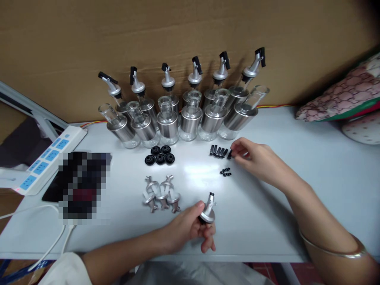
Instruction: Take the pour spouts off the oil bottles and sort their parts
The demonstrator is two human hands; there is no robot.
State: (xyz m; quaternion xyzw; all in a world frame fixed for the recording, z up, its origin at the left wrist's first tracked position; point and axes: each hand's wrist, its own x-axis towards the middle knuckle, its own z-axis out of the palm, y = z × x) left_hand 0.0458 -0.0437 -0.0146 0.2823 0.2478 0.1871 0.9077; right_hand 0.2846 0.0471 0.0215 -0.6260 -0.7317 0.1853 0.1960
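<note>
My left hand [192, 227] is wrapped round a silver pourer top [208, 213] with a black tip, held upright near the table's front edge. At the right end of a row of small black levers [219, 152], my right hand [249, 156] pinches one black lever [229, 154]. Several tiny black plugs [225, 172] lie just below that row. Left of centre are several black round stoppers [160, 155], and nearer the front is a cluster of silver pourer parts [162, 194].
Two rows of glass bottles with steel bands [190, 118] stand behind; the back row carries pourers. A white power strip [44, 162], a partly pixelated dark device [80, 186] and cables lie left. A patterned bag [344, 93] is at the back right.
</note>
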